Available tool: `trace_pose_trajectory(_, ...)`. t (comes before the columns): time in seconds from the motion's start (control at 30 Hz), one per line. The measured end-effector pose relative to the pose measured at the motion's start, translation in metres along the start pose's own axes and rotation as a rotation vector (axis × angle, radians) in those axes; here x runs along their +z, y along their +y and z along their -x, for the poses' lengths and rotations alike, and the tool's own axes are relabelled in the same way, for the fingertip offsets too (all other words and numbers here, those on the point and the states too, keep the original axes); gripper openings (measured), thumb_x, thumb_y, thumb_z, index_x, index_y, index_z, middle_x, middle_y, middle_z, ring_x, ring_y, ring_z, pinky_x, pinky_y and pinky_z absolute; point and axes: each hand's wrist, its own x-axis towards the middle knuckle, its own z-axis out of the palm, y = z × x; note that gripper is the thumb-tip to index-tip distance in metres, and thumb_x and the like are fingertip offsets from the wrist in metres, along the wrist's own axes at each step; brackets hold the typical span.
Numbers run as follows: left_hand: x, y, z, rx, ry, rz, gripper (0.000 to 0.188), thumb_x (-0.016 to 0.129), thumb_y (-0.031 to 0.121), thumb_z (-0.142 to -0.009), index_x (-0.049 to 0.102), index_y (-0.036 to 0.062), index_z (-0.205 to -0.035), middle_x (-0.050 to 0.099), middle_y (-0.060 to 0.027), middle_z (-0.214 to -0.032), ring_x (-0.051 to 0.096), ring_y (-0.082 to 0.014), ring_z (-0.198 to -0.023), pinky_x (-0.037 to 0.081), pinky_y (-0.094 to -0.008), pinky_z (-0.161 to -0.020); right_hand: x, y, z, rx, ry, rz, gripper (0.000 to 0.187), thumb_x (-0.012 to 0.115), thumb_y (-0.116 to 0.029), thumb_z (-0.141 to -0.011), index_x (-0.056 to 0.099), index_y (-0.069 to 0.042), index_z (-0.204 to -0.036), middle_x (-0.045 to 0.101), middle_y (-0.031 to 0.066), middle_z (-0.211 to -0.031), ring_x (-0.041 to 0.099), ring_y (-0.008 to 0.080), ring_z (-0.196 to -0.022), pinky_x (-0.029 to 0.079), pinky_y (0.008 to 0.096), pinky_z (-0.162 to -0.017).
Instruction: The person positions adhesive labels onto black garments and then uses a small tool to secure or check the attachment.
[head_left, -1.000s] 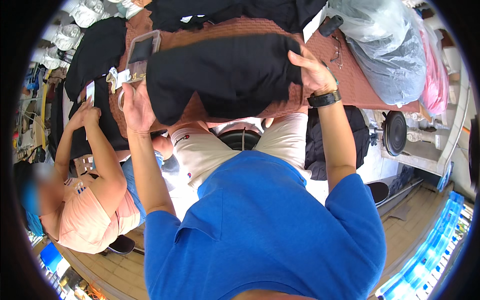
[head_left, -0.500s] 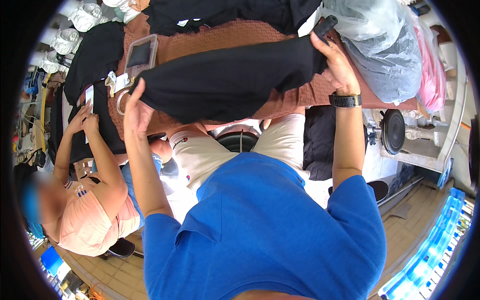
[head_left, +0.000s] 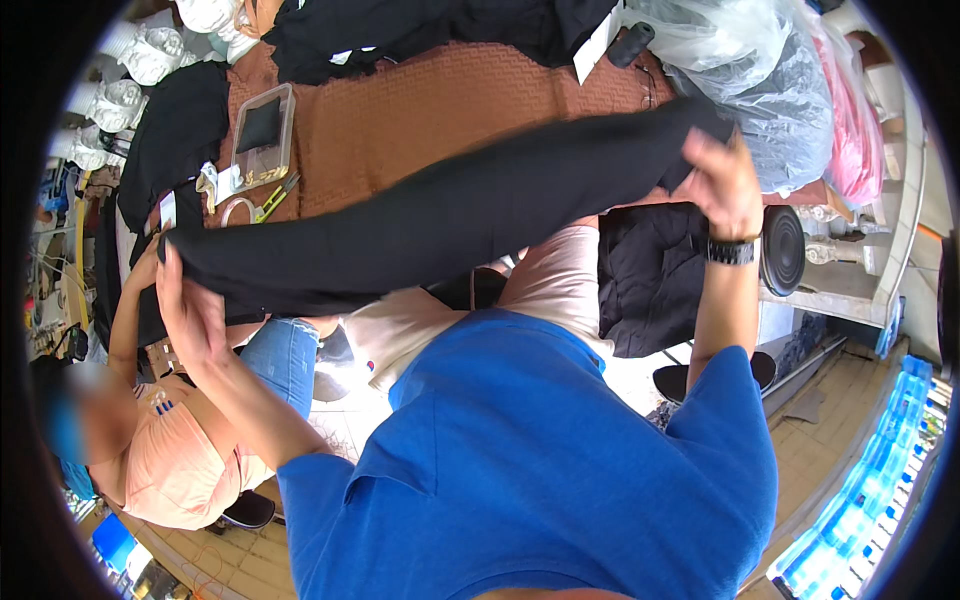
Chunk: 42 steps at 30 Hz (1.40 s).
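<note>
A long piece of black cloth (head_left: pixel 430 225) is stretched in the air between my two hands, over my lap and the table's near edge. My left hand (head_left: pixel 195 310) grips its left end, thumb up along the edge. At the right end my right hand (head_left: pixel 725 190), with a dark watch on the wrist, holds the other end; its fingers are slightly blurred. The cloth slopes up toward the right and hides part of the table edge. Beneath it lies the brown textured table cover (head_left: pixel 400 120).
A clear plastic box (head_left: pixel 286 125), yellow-handled cutters (head_left: pixel 272 202), a dark thread spool (head_left: pixel 630 45) and a white card (head_left: pixel 597 45) lie on the table. More black cloth (head_left: pixel 420 40) lies at the back. Filled plastic bags (head_left: pixel 750 110) stand right. A co-worker (head_left: pixel 180 450) sits at left.
My hands have moved apart and nearer to me, the left one down and left, the right one down and right. The black cloth is now pulled longer and narrower.
</note>
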Motion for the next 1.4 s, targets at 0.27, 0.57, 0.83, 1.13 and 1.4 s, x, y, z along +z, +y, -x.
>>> trace_pose_trajectory(0.27, 0.053, 0.004, -0.144, 0.117, 0.145, -0.448, 0.044, 0.074, 0.022, -0.094, 0.060, -0.0087, -0.122, 0.071, -0.0139, -0.106, 0.069, -0.0182, -0.095, 0.053, -0.0316, -0.088, 0.030, -0.050, -0.128, -0.076, 0.103, 0.036, 0.027, 0.061, -0.024, -0.103, 0.066, 0.002, -0.111, 0.073, 0.0083, -0.101, 0.070, 0.0162, -0.087, 0.059, 0.0292, -0.077)
trace_pose_trajectory(0.57, 0.044, -0.024, -0.079, 0.001, 0.130, -0.601, 0.050, 0.068, 0.027, -0.099, 0.053, -0.0074, -0.131, 0.061, -0.0151, -0.130, 0.063, -0.0215, -0.116, 0.050, -0.0334, -0.101, -0.024, -0.015, -0.088, 0.024, 0.110, 0.195, 0.038, 0.060, -0.022, -0.103, 0.059, 0.004, -0.130, 0.068, 0.0092, -0.125, 0.066, 0.0150, -0.113, 0.051, 0.0307, -0.104)
trace_pose_trajectory(0.83, -0.018, -0.118, 0.004, -0.048, -0.010, -0.887, 0.025, 0.065, 0.018, -0.101, 0.063, -0.0042, -0.113, 0.066, -0.0008, -0.097, 0.056, -0.0065, -0.088, 0.046, -0.0221, -0.079, -0.077, 0.131, -0.002, 0.072, 0.125, 0.666, 0.032, 0.073, -0.022, -0.096, 0.066, 0.004, -0.113, 0.062, -0.0031, -0.091, 0.053, 0.0062, -0.079, 0.047, 0.0239, -0.075)
trace_pose_trajectory(1.13, -0.061, -0.136, 0.034, -0.036, 0.087, -1.097, 0.026, 0.068, 0.018, -0.099, 0.063, -0.0067, -0.099, 0.061, -0.0063, -0.086, 0.055, -0.0125, -0.080, 0.046, -0.0277, -0.073, -0.058, 0.145, 0.033, 0.048, 0.211, 0.877, 0.044, 0.078, -0.003, -0.084, 0.057, 0.000, -0.123, 0.052, 0.0007, -0.080, 0.050, 0.0113, -0.071, 0.045, 0.0291, -0.065)
trace_pose_trajectory(1.4, 0.018, -0.143, 0.018, 0.531, 0.118, -1.639, 0.030, 0.073, 0.022, -0.092, 0.066, 0.0015, -0.113, 0.065, -0.0170, -0.107, 0.059, -0.0339, -0.105, 0.044, -0.0447, -0.095, -0.021, 0.143, 0.019, -0.487, 0.293, 1.466, 0.031, 0.072, -0.005, -0.086, 0.061, 0.003, -0.113, 0.060, 0.0175, -0.091, 0.061, 0.0323, -0.079, 0.049, 0.0380, -0.072)
